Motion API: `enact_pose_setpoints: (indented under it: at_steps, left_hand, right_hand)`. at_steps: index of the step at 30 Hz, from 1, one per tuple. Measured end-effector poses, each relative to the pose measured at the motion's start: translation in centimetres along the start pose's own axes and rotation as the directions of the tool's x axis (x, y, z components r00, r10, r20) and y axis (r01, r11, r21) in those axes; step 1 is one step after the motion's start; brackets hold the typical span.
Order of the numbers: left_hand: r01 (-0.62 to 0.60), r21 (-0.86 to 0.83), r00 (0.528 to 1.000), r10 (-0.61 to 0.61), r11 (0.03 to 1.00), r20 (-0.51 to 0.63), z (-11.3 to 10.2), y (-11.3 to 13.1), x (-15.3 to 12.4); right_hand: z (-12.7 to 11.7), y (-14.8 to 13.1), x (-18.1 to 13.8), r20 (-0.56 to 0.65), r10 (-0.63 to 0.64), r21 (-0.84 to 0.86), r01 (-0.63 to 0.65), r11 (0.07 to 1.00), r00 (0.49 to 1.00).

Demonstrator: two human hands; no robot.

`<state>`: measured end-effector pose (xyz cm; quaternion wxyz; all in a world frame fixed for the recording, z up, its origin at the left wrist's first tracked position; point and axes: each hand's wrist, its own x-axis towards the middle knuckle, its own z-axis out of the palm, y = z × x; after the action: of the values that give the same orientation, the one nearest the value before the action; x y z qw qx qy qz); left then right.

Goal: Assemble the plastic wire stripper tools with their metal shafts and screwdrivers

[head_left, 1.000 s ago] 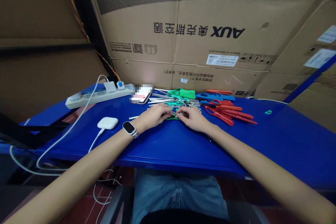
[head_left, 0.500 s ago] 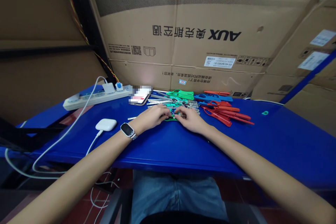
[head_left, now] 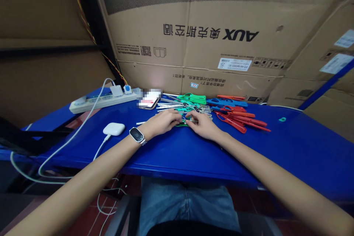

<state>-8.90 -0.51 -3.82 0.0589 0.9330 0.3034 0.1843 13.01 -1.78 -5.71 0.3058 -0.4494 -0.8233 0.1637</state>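
At the left end of the blue surface [head_left: 166, 151], a white power strip [head_left: 106, 100] is lying at a slant, and nearer to the person a white case [head_left: 113, 129] is resting with a cable. A little to the right, a smartwatch [head_left: 136, 135] is circling the left wrist, and behind it a phone [head_left: 149, 99] is lying by the cardboard.

Next, the left hand [head_left: 164, 120] is bending over the left end of a green part [head_left: 181, 125], which is lying low between both hands, before the metal tubes [head_left: 166, 106]. Its grip is looking narrow, but the fingers are covering the contact, so I cannot tell what it is holding. The right hand [head_left: 204, 124] is curving over the other end, thumb and fingers near together; its hold I cannot tell either.

This part is looking like light, stiff plastic, probably a bit slippery, and its small fittings may be fragile. Pinching it gently by the outer edges is seeming best.

Farther right, blue pieces [head_left: 228, 102] and red pieces [head_left: 233, 121] are lying in heaps, and a small green ring [head_left: 282, 119] is sitting well apart.
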Motion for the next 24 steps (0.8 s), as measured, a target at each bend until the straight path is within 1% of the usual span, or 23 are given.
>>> enact_pose_setpoints:
  at_steps: [5,13,20,24]
  left_hand:
    - [-0.03,0.006,1.0,0.03,1.0,0.006,-0.15,-0.23,0.02]
    - [0.02,-0.022,1.0,-0.019,1.0,0.013,0.02,-0.02,0.04]
    - [-0.033,-0.016,0.999,0.034,0.999,0.016,0.44,-0.13,-0.01]
    - [-0.038,-0.011,0.999,0.038,0.999,0.008,0.49,0.21,-0.01]
  right_hand:
    - [0.04,-0.17,0.03,0.006,0.017,-0.019,-0.017,1.0,1.0]
    - [0.03,0.03,0.0,0.011,0.01,-0.035,-0.01,0.999,1.0]
    - [-0.05,0.11,0.03,0.026,0.002,-0.016,-0.002,1.0,1.0]
    - [-0.29,-0.11,0.02,0.033,0.004,-0.016,-0.003,1.0,0.999]
